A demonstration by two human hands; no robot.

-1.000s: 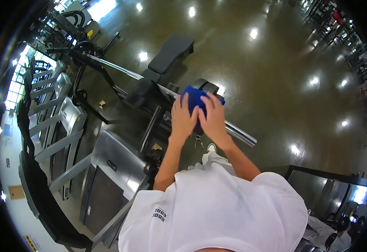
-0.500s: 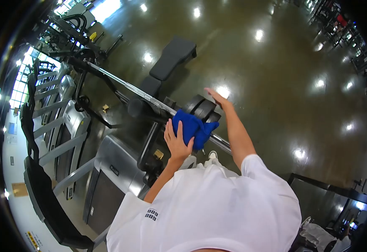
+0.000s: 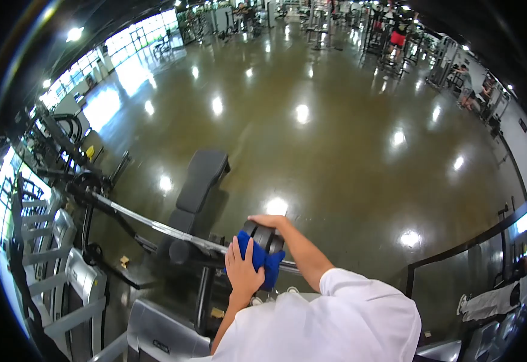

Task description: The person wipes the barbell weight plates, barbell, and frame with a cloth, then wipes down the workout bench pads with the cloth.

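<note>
A silver barbell [image 3: 155, 225] rests across a dark rack, with black weight plates [image 3: 276, 243] on its near end. A blue cloth [image 3: 271, 265] is bunched against the near side of the plates. My left hand [image 3: 243, 270] presses the cloth to them, its fingers stretched along the fabric and the thumb apart. On the far side, my right hand [image 3: 269, 221] reaches over the top rim of the plates, fingers extended and holding nothing. Whether its palm bears on the rim is hard to see. The cloth and hands hide part of the plates.
A grey padded bench [image 3: 203, 180] stands beyond the bar. Treadmills [image 3: 82, 277] line the left. A large mirror [image 3: 456, 289] is at right, and a person in red shorts [image 3: 398, 39] is far off among machines.
The view has tilted up, showing more of the gym. My right hand has come in from beside the plates to their top rim. My left hand stays on the cloth.
</note>
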